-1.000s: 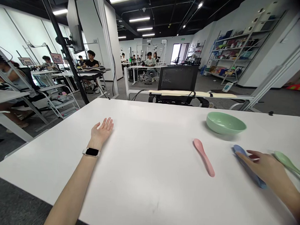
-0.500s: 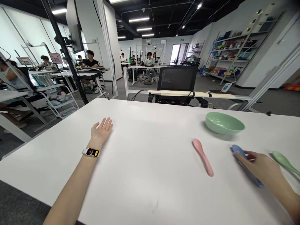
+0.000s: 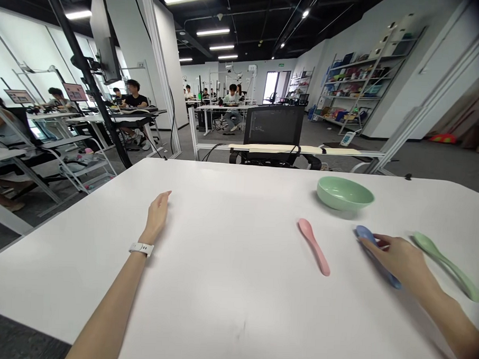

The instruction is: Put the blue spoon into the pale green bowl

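Observation:
My right hand [image 3: 398, 256] lies over the handle of a blue spoon [image 3: 364, 235] on the white table [image 3: 235, 285], its fingers closed round the handle near the bowl end. A pink spoon [image 3: 314, 246] lies to its left and a green spoon [image 3: 446, 265] to its right. A pale green bowl [image 3: 344, 193] stands behind them. My left hand [image 3: 157, 214], with a white watch on the wrist, rests far to the left on its edge, fingers stretched out, holding nothing.
Behind the table's far edge stand a black office chair [image 3: 272, 129] and a metal frame. People sit at desks at the left and in the back. Shelves [image 3: 358, 89] with goods line the right wall.
My right hand has closed its fingers on the blue spoon's handle. My left hand has turned from palm up onto its edge. The view has shifted slightly to the right.

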Demonstrator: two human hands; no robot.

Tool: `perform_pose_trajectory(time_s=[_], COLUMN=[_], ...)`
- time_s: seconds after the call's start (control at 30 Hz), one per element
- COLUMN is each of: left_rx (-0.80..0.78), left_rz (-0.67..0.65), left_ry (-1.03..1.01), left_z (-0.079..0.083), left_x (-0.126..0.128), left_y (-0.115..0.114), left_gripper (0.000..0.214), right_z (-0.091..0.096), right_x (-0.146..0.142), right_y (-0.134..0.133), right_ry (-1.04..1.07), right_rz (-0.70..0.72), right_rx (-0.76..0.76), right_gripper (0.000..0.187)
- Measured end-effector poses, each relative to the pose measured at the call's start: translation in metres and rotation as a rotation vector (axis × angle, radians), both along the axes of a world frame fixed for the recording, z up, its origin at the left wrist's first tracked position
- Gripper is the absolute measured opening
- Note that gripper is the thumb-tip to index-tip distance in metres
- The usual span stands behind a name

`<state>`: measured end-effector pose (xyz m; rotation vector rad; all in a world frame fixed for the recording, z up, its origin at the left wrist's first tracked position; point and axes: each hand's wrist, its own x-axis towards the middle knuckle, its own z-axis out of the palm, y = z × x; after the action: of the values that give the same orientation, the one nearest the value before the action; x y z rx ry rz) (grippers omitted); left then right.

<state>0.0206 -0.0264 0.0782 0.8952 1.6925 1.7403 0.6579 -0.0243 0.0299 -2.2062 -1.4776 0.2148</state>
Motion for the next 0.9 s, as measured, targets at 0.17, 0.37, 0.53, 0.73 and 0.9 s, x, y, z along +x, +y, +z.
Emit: perform_pose_trajectory(time_s=[0.17,0.37,0.53,0.73,0.9], left_rx=[-0.064,-0.254,-0.336,-0.317,-0.287], left_rz=[-0.107,-0.199,-0.21,-0.189,-0.177], left_ry=[0.464,0.873,1.026,1.032,0.977], left_z=[-0.021,-0.058,-0.07,-0.071,-0.071], left_x=[-0.003,-0.026,-0.031,-0.028,-0.026], left_y=[-0.001,0.015,0.02,0.019,0.019], left_gripper=[0.016,0.051,0.064,0.061,0.06], right_z=[0.007,0.006,-0.001,-0.007,-0.007], right_x=[-0.006,-0.007,-0.002,0.002,0.0], right_y=[-0.005,-0.006,-0.004,-0.003,-0.002], right_ry=[-0.004,-0.007,-0.022,-0.027,-0.022], right_rz=[0.032,0.043,0.055,0.052,0.041], right_rx=[0.006,0.028,0.042,0.08,0.083], right_gripper=[0.047,0.052,0.056,0.065,0.068])
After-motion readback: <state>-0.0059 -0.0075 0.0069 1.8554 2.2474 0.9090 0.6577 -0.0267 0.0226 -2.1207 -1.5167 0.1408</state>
